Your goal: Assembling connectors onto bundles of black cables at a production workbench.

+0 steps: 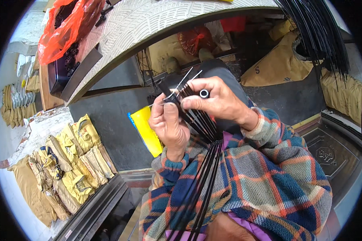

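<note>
A bundle of thin black rods, like umbrella ribs, fans down across my lap from between my hands. My left hand is closed on the dark top end of the bundle, the thumb pressing against it. A short black bar sticks up beyond the left fingers, and thin silvery wires poke out there. My right hand is closed, with thumb and fingertips pinching several rod ends. A small black tube end with a pale ring shows between its thumb and curled fingers. Fingers hide the join itself.
Beyond my hands is a patterned worktop with a red plastic bag and a dark tray. More black rods hang over at far right, above a brown sack. Brown and yellow packages lie at left; a yellow packet is near my left hand.
</note>
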The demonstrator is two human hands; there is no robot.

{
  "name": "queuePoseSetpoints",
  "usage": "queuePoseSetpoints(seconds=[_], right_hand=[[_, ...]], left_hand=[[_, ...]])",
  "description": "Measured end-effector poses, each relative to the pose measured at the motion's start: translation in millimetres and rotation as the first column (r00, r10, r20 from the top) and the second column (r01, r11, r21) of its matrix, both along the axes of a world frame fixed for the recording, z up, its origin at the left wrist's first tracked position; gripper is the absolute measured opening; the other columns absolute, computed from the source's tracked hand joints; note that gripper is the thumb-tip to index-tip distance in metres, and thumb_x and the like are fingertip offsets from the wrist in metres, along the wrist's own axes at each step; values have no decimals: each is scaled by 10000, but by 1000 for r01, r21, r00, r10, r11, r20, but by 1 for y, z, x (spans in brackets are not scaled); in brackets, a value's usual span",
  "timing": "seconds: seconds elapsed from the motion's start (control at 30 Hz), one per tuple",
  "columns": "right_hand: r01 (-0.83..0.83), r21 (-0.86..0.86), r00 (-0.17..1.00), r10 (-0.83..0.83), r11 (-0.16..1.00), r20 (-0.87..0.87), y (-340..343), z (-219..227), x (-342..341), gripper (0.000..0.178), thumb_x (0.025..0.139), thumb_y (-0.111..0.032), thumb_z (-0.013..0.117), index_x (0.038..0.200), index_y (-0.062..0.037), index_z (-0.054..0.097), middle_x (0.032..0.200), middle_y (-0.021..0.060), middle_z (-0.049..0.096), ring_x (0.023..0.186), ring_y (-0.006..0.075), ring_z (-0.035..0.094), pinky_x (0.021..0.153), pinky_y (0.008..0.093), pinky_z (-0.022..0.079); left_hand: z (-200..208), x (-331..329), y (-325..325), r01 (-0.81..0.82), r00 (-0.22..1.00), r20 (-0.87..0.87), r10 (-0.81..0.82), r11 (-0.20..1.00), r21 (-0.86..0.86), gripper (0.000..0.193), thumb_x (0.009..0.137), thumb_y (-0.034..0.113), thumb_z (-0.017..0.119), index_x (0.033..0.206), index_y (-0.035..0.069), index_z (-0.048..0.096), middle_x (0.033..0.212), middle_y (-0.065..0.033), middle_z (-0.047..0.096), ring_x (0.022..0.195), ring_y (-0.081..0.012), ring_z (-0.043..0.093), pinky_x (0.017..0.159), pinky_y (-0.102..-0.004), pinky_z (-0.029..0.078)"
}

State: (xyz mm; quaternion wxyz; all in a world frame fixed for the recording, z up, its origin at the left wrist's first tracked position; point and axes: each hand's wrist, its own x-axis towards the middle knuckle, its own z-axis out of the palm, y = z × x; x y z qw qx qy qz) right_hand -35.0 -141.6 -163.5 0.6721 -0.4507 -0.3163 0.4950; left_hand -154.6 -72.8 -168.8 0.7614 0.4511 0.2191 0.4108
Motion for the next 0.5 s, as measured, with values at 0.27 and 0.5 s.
queuePoseSetpoints(seconds=[0.27, 0.5], right_hand=[[427, 322, 871, -480, 845, 105, 4, 15, 67, 552, 910, -521, 334, 926, -25, 576, 885, 47, 527, 634, 92, 449, 580, 196, 386], [-292, -81, 841, 296, 953, 452, 51, 75, 70, 342, 848, -228, 570, 1110, -12, 532, 780, 35, 629, 574, 20, 522, 463, 118, 387]], left_hand=[[-3, 17, 1, 197, 968, 197, -154, 954, -224, 316, 828, 78, 603, 1106, -62, 553, 1065, -179, 603, 999, -231, 578, 913, -327, 427], [1, 12, -7, 229, 941, 330, -77, 862, -452, 210, 817, 4, 587, 1025, -17, 599, 987, -101, 633, 899, -146, 597, 840, -285, 475]])
